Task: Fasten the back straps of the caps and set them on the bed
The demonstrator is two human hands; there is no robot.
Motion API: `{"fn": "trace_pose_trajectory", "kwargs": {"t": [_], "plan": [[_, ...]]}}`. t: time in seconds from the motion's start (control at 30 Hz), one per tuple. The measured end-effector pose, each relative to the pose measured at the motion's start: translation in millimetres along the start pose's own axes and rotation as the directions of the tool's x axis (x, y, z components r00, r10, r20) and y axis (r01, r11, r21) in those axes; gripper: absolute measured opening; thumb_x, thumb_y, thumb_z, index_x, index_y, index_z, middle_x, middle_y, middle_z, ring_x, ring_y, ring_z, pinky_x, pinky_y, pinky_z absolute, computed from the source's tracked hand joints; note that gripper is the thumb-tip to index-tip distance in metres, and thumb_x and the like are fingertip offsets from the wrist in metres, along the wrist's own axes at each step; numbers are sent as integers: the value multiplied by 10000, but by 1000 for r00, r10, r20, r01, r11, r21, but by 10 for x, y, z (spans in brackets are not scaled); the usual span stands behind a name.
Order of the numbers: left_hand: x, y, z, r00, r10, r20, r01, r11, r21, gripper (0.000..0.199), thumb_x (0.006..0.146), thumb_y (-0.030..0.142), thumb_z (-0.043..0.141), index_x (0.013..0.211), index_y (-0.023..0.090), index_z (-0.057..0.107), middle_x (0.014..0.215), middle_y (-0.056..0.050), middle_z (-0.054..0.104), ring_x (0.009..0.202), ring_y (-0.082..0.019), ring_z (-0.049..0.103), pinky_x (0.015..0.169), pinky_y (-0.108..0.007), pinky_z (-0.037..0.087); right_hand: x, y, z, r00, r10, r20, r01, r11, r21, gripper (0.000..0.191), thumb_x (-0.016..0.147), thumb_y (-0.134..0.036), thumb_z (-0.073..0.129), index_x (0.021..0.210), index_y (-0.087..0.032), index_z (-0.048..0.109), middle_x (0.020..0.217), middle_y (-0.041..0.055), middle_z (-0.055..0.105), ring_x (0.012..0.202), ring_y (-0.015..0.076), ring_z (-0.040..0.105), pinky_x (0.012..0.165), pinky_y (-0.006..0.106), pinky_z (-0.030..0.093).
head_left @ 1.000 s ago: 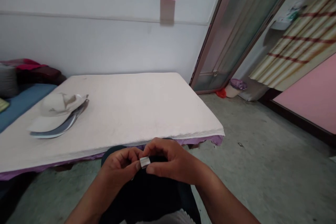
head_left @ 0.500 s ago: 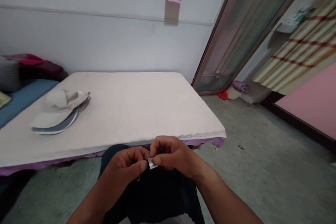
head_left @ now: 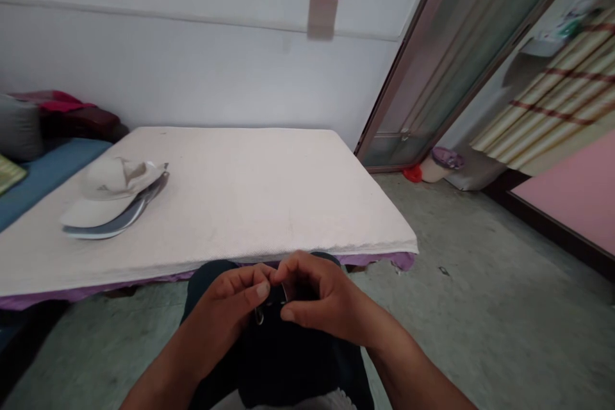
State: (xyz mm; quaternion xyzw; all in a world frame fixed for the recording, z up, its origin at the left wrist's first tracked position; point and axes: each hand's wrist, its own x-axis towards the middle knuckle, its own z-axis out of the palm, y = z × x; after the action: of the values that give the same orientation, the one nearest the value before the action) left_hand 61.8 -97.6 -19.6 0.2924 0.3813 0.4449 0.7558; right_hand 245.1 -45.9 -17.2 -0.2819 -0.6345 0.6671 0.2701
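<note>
At the near edge of the bed point(head_left: 269, 198), the left hand point(head_left: 230, 304) and right hand point(head_left: 324, 295) nearly meet — a small metal loop point(head_left: 260, 316) beneath the left — while a white cap point(head_left: 103, 189) lies leftward.

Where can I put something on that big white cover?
The white cover is bare between the stacked caps and its right edge, back to the wall. It's crowded at the caps, and by the near edge around the left hand and right hand.

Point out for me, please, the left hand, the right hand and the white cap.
Left hand point(head_left: 229, 305), head view: near the thumb's base.
Right hand point(head_left: 340, 300), head view: near the thumb's base.
White cap point(head_left: 106, 184), head view: on its crown.
</note>
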Motion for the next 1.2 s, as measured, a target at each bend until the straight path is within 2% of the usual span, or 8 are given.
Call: {"fn": "trace_pose_trajectory", "kwargs": {"t": [0.13, 0.37, 0.5, 0.57, 0.63, 0.73, 0.9, 1.2], "plan": [[25, -4, 2, 999, 43, 28, -43, 999, 5, 164, 844, 227, 620, 701, 150, 639, 887, -30, 585, 717, -130, 505, 644, -257, 375, -2, 36, 12, 999, 20, -50, -24, 997, -79, 213, 719, -139, 692, 908, -195, 609, 731, -42, 524, 658, 93, 435, 581, 216, 338], [75, -55, -45, 998, 43, 49, -43, 999, -7, 104, 826, 255, 643, 794, 164, 681, 726, -8, 548, 672, -129, 479, 610, -244, 358, 47, 82, 1, 998, 55, -41, -55, 998, -4, 195, 703, -138, 680, 883, -170, 610, 731, -30, 544, 651, 92, 442, 568, 212, 332], [84, -65, -59, 1000, 29, 5, -29, 1000, -4, 116, 842, 232, 614, 764, 172, 676, 677, 1, 537, 681, -134, 490, 628, -244, 379, 48, 89, -18, 997, 60, -51, -61, 998, -8, 198, 701, -130, 680, 883, -172, 614, 742, -29, 547, 669, 94, 450, 580, 212, 336], [79, -59, -66, 998, 49, -29, -49, 999, 1, 172, 868, 243, 564, 748, 174, 666, 746, -19, 584, 732, -151, 512, 682, -265, 404, 46, 100, -26, 997, 62, -51, -63, 998, -16, 194, 706, -125, 675, 883, -173, 615, 745, -29, 552, 670, 93, 455, 585, 213, 336], [75, -56, -79, 997, 68, -43, -69, 998, -1, 279, 902, 314, 492, 713, 173, 642, 840, -44, 617, 772, -171, 521, 718, -292, 417, 45, 109, -26, 997, 69, -47, -71, 997, -30, 183, 709, -123, 668, 878, -172, 617, 746, -27, 561, 669, 95, 462, 585, 217, 338], [81, -64, -107, 998, 40, -47, -36, 996, 82, 433, 910, 495, 417, 681, 176, 599, 726, -25, 565, 665, -158, 475, 622, -280, 394, 47, 104, -7, 995, 86, -42, -88, 994, -59, 176, 702, -119, 668, 861, -172, 615, 732, -31, 560, 660, 97, 464, 575, 217, 339], [105, -84, -124, 994, 0, -105, 39, 930, 365, 359, 787, 459, 666, 628, 183, 501, 560, 64, 383, 524, -89, 285, 486, -225, 206, 50, 57, 32, 996, 79, -51, -84, 990, -115, 150, 695, -93, 664, 813, -169, 612, 717, -39, 561, 653, 93, 464, 578, 214, 351], [67, -121, -174, 998, -2, -69, 25, 945, 327, 324, 787, 396, 687, 641, 174, 503, 598, 52, 447, 541, -84, 323, 505, -224, 227, 60, 74, 11, 996, 92, -24, -92, 995, -31, 188, 699, -99, 667, 870, -167, 630, 734, -33, 567, 669, 95, 486, 593, 216, 363]]}}
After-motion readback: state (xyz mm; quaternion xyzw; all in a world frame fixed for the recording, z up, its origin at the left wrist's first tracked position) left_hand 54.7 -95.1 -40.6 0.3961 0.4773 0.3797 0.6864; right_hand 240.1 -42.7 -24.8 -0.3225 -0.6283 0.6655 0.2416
